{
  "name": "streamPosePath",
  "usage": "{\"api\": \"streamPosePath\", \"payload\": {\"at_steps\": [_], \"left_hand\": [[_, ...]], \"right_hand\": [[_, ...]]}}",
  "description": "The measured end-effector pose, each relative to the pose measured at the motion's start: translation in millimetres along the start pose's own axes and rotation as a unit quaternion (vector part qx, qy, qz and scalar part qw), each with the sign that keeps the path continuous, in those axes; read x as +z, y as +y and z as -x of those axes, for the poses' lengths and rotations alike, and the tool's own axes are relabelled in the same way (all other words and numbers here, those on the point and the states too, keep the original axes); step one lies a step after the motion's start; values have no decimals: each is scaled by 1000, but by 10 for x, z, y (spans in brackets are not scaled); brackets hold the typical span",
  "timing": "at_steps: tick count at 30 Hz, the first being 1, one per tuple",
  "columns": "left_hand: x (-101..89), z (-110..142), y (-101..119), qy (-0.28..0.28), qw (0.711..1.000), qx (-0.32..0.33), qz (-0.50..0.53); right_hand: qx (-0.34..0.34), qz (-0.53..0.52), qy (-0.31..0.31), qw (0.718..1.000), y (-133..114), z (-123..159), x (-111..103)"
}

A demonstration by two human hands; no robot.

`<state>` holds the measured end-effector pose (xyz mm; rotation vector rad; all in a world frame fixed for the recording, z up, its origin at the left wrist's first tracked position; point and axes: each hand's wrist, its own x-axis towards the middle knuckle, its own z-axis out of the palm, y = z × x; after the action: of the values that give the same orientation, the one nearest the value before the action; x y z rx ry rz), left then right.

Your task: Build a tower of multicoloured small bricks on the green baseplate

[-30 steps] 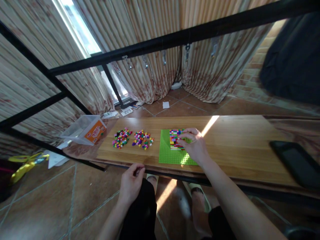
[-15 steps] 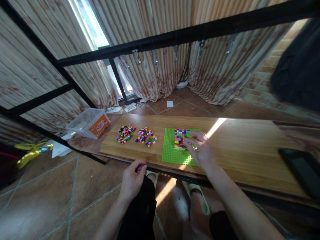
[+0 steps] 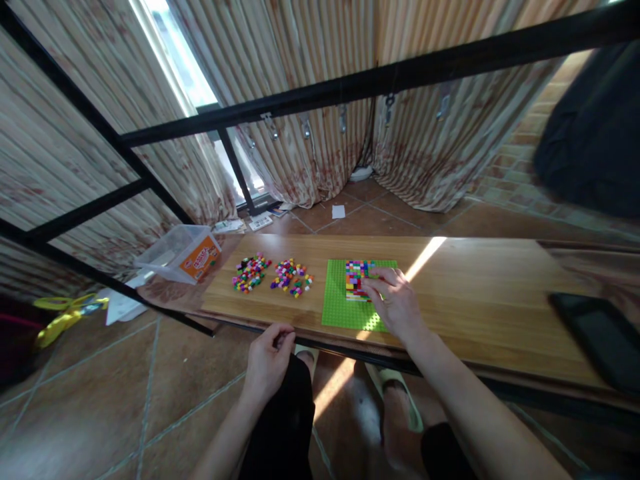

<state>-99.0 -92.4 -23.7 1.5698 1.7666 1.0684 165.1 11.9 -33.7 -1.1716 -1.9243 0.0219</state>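
Just right of centre, right hand [image 3: 397, 303], fingertips narrowed against the multicoloured plastic-brick block [image 3: 355, 283]; lower centre, left hand [image 3: 270, 359] curls loosely—can't tell if either grips anything.

Pleated beige, red-patterned curtains [image 3: 295, 40] hang behind a black bar frame [image 3: 310, 99]. Brown floor tiles [image 3: 195, 360] show pale joints [image 3: 151, 373]. Bright sunlight [image 3: 425, 259] stripes the light-brown wooden tabletop [image 3: 490, 293].
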Motion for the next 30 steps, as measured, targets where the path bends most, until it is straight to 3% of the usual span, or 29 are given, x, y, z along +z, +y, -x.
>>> {"api": "streamPosePath", "payload": {"at_steps": [5,12,14,16,18,20,30], "left_hand": [[91,-14,148,14,991,-63,120],[425,-84,637,-23,924,-161,347],[521,-143,746,-39,902,-180,390],[606,-205,833,-53,886,-183,423],[676,-257,904,-59,880,-176,437],[730,-289,965,-65,880,-165,440],[781,-317,1068,-73,888,-147,430]], "right_hand": [[28,-49,5,998,-67,-8,-53],[140,-168,105,970,-162,-26,-248],[147,-205,78,964,-215,-21,-284],[140,-251,8,958,-295,-11,-306],[127,-283,-61,949,-380,-2,-316],[122,-292,-88,945,-440,2,-315],[120,-303,-37,945,-430,-28,-302]]}}
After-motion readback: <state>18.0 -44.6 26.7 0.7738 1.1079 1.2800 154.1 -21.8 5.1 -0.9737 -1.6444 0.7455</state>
